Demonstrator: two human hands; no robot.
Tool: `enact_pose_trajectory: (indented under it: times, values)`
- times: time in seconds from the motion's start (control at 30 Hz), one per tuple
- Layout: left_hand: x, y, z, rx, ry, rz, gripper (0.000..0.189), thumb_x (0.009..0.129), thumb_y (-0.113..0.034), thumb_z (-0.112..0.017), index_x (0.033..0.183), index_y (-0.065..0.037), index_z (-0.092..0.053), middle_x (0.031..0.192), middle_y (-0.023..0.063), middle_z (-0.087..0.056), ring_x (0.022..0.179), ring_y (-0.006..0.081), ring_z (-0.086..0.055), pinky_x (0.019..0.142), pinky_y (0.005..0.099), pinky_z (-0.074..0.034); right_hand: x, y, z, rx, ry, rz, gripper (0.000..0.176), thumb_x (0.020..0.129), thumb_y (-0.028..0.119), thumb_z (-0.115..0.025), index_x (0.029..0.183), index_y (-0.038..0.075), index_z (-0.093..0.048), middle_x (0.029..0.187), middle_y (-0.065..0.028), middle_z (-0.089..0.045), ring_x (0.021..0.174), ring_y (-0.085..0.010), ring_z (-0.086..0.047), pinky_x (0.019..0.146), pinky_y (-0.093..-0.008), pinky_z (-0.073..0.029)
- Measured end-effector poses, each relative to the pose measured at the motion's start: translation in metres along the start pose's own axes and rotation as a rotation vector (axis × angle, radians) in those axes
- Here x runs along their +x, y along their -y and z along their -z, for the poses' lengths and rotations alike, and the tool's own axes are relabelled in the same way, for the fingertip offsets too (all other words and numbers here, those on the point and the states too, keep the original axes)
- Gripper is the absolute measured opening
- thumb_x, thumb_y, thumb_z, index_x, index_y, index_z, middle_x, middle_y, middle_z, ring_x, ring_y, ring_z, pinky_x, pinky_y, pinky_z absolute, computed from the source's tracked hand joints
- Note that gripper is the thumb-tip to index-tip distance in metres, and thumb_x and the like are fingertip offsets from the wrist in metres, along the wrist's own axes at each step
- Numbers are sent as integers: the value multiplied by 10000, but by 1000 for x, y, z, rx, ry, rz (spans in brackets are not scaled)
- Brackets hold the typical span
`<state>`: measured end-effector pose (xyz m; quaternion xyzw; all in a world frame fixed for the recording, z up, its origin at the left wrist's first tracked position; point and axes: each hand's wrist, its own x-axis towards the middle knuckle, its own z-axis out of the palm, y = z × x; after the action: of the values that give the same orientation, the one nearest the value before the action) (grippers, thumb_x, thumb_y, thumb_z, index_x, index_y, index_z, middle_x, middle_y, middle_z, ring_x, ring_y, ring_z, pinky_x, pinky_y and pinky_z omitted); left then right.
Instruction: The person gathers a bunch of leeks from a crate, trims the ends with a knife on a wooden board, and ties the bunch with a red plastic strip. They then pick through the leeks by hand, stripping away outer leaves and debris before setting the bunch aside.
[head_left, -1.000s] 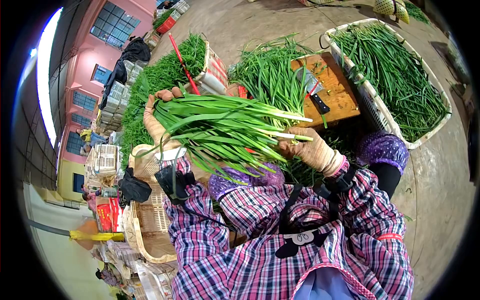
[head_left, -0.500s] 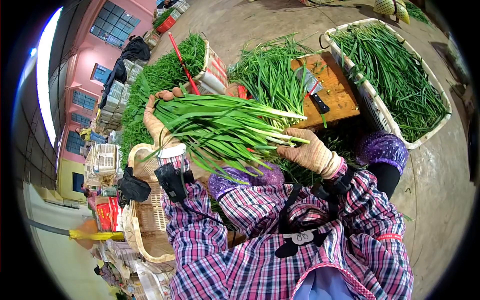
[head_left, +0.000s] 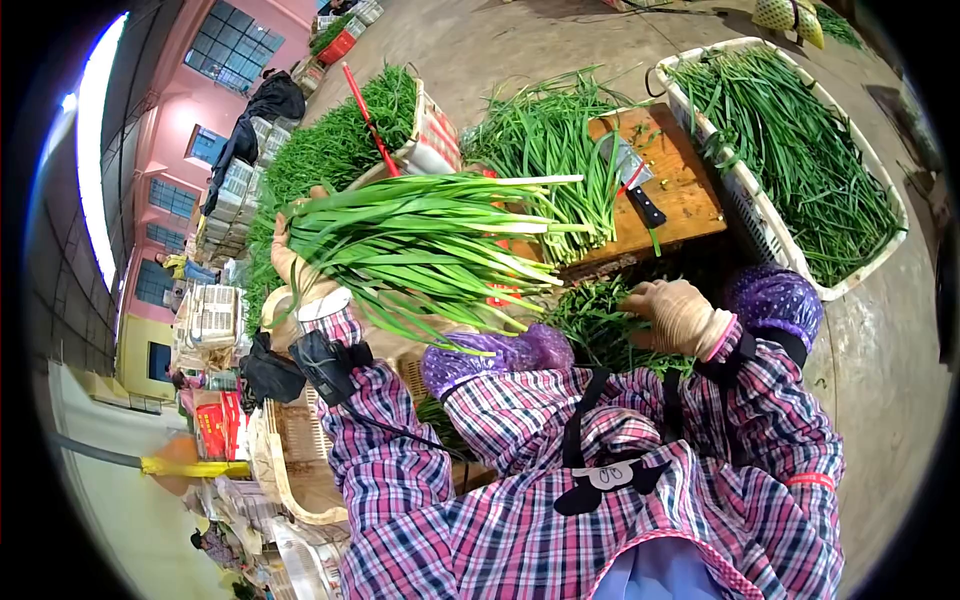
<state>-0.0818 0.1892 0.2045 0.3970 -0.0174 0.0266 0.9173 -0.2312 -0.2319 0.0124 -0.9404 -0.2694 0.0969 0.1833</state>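
A large bunch of garlic chives (head_left: 430, 240), with long flat leaves and pale stem ends, lies across in front of me. My gloved left hand (head_left: 292, 255) is closed around its leafy end; the leaves partly hide the fingers. The stem ends point right, free of any hand. My gloved right hand (head_left: 680, 318) hovers over loose leaf scraps (head_left: 600, 325) between my knees, its fingers loosely bent and apart, with nothing visible in them. Beyond it, a cleaver (head_left: 635, 180) with a black handle rests on a wooden block (head_left: 690, 205).
More chives (head_left: 545, 150) are heaped left of the block. A white crate (head_left: 895, 250) full of greens stands at the right. Another crate of greens (head_left: 345, 130), with a red stick (head_left: 370, 120) by it, stands at the far left. An upright plastic basket (head_left: 300, 500) sits beside my left arm.
My right hand has let go of the stem ends and moved right and down, over the scraps. The bunch has shifted slightly left and its stems have spread apart, still in my left hand.
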Motion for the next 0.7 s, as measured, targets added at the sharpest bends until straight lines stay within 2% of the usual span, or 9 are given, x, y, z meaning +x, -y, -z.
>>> enact_pose_trajectory:
  times: [0.1,0.2,0.27,0.33,0.37,0.47,0.53,0.57,0.7]
  values:
    - [10,-4,21,-338,320,156,238,869,-161,-489,944,31,-608,1115,211,-600,1106,352,-534,1001,615,-346,10,22,13,370,-566,144,309,782,222,-659,1067,110,-619,939,-129,-620,869,-333,-597,755,-422,-482]
    - [-2,1,6,-201,238,133,261,875,-203,-468,924,32,-569,918,166,-635,1003,326,-579,932,560,-419,21,47,31,524,-751,219,314,771,167,-667,1071,90,-612,955,-131,-625,858,-341,-597,740,-407,-487]
    - [0,-2,6,-264,349,221,270,887,-220,-470,941,26,-565,975,176,-630,1052,325,-563,957,559,-407,33,60,34,521,-864,205,323,755,168,-671,1060,89,-602,985,-128,-620,918,-330,-587,761,-398,-484]
    - [-7,-1,3,-268,207,228,265,903,-231,-468,914,12,-575,935,166,-641,1043,332,-572,947,564,-421,36,69,38,495,-813,204,464,712,175,-704,1143,80,-560,1065,-136,-600,977,-346,-567,814,-404,-482]
    - [-8,5,-2,-167,138,60,278,921,-251,-461,882,-7,-589,888,149,-652,1007,329,-588,925,571,-438,37,71,38,484,-826,240,452,717,176,-706,1136,79,-570,1051,-131,-606,970,-345,-571,817,-405,-482]
    - [-25,13,-19,-128,100,23,290,931,-254,-450,856,-16,-597,845,129,-657,987,325,-599,905,575,-452,43,68,9,680,-688,405,341,755,173,-701,1070,70,-623,967,-131,-631,897,-317,-604,816,-383,-489]
    - [-24,13,-14,-169,327,127,277,934,-266,-454,880,-35,-597,940,120,-655,1000,313,-590,935,579,-429,39,66,7,936,-611,246,302,808,131,-668,1094,47,-615,935,-100,-647,855,-220,-614,794,-306,-489]
    - [-24,11,-10,-121,359,133,238,931,-235,-467,933,-25,-579,984,113,-647,987,280,-593,954,526,-432,33,74,13,1541,-415,70,287,887,139,-605,1139,1,-596,986,-59,-650,895,-127,-588,788,-273,-469]
    - [-39,27,-40,21,572,81,218,938,-227,-471,966,-28,-555,1053,112,-629,966,245,-582,992,475,-413,56,66,4,1651,-394,-19,306,908,167,-596,1164,0,-592,993,-26,-642,885,-102,-573,818,-254,-456]
